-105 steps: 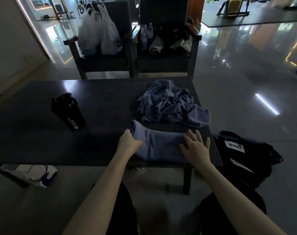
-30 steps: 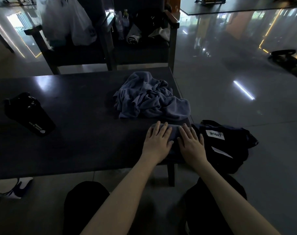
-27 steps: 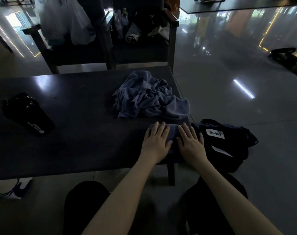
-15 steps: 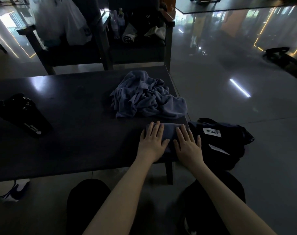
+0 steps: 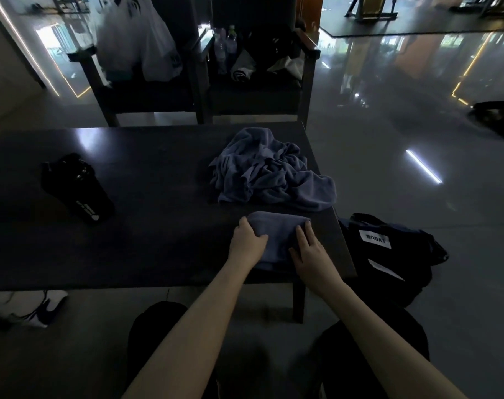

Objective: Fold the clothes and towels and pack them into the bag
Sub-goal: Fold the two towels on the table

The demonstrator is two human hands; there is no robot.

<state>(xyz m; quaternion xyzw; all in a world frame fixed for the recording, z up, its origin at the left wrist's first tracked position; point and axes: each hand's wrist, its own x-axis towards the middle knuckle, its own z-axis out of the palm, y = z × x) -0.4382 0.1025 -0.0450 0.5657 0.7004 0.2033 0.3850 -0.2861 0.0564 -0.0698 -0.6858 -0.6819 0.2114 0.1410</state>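
A folded blue-grey towel lies near the front right corner of the dark table. My left hand grips the towel's left edge, fingers curled over it and thumb on top. On the towel's right part my right hand presses flat with straight fingers. Just behind lies a crumpled pile of blue-grey cloth. A black bag with a white label sits on the floor to the right of the table, its mouth slack.
A black shaker bottle stands on the table's left part. Two dark chairs behind the table hold white plastic bags, bottles and clothing. A white shoe bag lies on the floor at left. Glossy floor stretches to the right.
The towel has been folded shorter since the oldest frame. Both hands lay flat side by side on it; now my left hand has slid to its left edge and curled round it.
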